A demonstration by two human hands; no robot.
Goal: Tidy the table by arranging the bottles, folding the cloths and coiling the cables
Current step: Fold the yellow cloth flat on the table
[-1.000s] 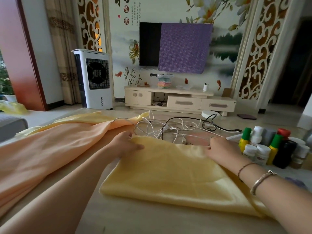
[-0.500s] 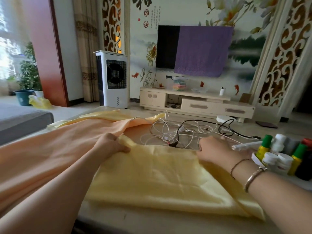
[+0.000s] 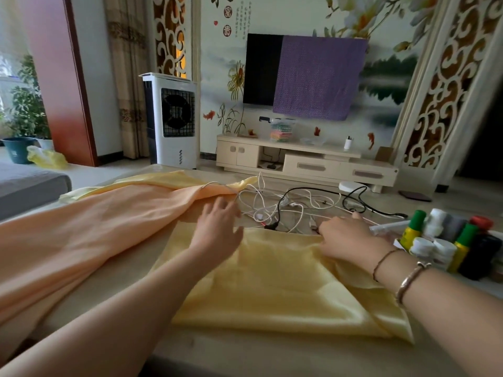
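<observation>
left arm: bare forearm enters from the lower left and runs up toward the centre; wrist straight
left hand (image 3: 217,235): back of hand toward the camera; fingers spread and loosely extended, pointing away from the body; slightly blurred; holds nothing
right arm: bare forearm enters from the lower right, angled up and to the left; a thin cord band and a metal bangle sit at the wrist
right hand (image 3: 351,238): back of hand up; fingers curled downward with the knuckles raised; fingertips hidden under the hand, so any grip is unclear
</observation>
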